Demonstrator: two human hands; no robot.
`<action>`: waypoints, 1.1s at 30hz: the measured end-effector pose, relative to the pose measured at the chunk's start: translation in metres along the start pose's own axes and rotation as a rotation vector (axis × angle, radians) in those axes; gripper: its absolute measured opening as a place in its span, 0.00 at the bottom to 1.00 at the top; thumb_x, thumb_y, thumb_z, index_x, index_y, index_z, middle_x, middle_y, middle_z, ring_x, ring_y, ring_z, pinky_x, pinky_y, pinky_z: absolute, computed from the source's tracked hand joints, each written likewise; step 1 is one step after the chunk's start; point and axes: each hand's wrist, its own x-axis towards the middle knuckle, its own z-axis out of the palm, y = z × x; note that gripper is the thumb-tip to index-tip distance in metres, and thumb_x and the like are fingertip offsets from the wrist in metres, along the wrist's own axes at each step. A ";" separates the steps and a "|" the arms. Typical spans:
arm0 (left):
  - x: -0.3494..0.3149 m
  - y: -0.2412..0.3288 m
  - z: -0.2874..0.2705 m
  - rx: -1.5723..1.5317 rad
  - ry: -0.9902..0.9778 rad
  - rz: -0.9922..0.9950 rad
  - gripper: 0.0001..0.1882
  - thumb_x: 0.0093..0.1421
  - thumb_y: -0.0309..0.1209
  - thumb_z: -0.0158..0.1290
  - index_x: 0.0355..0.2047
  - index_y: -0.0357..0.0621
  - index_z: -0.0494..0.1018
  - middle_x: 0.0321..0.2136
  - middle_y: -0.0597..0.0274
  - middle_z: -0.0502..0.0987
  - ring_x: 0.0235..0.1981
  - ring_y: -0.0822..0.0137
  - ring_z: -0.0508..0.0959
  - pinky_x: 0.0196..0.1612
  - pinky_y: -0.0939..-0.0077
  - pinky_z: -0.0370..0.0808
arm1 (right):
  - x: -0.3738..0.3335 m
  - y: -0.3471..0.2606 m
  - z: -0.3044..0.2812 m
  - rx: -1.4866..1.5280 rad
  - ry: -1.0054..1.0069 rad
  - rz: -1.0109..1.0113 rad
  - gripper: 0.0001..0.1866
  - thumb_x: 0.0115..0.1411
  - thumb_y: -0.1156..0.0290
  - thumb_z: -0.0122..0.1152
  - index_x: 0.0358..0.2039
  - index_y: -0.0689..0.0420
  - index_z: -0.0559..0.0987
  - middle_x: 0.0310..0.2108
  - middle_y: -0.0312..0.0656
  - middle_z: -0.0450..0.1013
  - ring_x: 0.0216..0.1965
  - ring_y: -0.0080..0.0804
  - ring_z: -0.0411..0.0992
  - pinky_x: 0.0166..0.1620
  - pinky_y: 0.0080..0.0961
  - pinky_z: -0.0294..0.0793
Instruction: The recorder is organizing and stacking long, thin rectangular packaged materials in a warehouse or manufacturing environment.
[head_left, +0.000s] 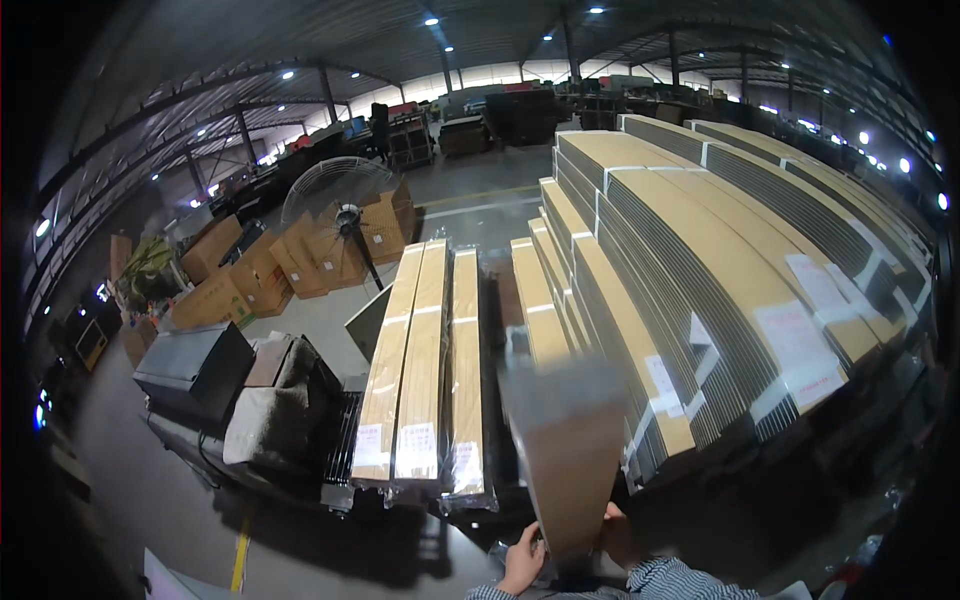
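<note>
A long brown cardboard piece stands up in front of me, its far upper end smeared by motion. My left hand is closed on its lower left edge, the thumb and fingertips pressed to the side. On the opposite edge my right hand grips it near the bottom, with part of the fingers hidden behind the cardboard. Just left of it lie long flat cardboard packs in clear wrap with white labels. Another narrow wrapped pack rests beside them.
Tall strapped stacks of flat cardboard fill the right side. A dark box and a cloth-covered object sit at left on a machine with rollers. Beyond are a round fan and cartons on the floor.
</note>
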 end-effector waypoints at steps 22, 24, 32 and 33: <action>-0.040 0.121 -0.179 -0.140 -0.511 0.500 0.21 0.60 0.30 0.58 0.54 0.44 0.72 0.28 0.56 0.77 0.26 0.67 0.77 0.32 0.73 0.74 | -0.114 -0.026 0.085 -0.665 0.314 -0.763 0.37 0.60 0.54 0.58 0.63 0.62 0.60 0.59 0.51 0.60 0.60 0.46 0.60 0.63 0.41 0.57; -0.062 0.104 -0.164 0.376 -0.695 0.563 0.46 0.53 0.35 0.63 0.69 0.64 0.52 0.21 0.55 0.77 0.22 0.52 0.78 0.29 0.64 0.76 | -0.121 -0.035 0.096 -0.724 0.262 -0.741 0.35 0.58 0.60 0.57 0.63 0.63 0.61 0.63 0.51 0.58 0.65 0.50 0.55 0.66 0.42 0.52; -0.065 -0.006 -0.083 0.195 -0.130 0.536 0.14 0.58 0.34 0.58 0.45 0.48 0.75 0.23 0.49 0.78 0.25 0.46 0.79 0.26 0.59 0.74 | -0.113 -0.035 0.113 0.201 -0.021 -0.423 0.34 0.61 0.66 0.55 0.64 0.61 0.56 0.64 0.46 0.55 0.64 0.38 0.57 0.61 0.34 0.62; -0.066 -0.011 -0.085 0.194 -0.109 0.530 0.14 0.58 0.34 0.58 0.45 0.48 0.75 0.23 0.49 0.78 0.25 0.46 0.79 0.26 0.59 0.74 | -0.119 -0.034 0.112 0.045 0.038 -0.482 0.35 0.60 0.66 0.57 0.64 0.62 0.56 0.64 0.47 0.54 0.64 0.39 0.57 0.61 0.35 0.62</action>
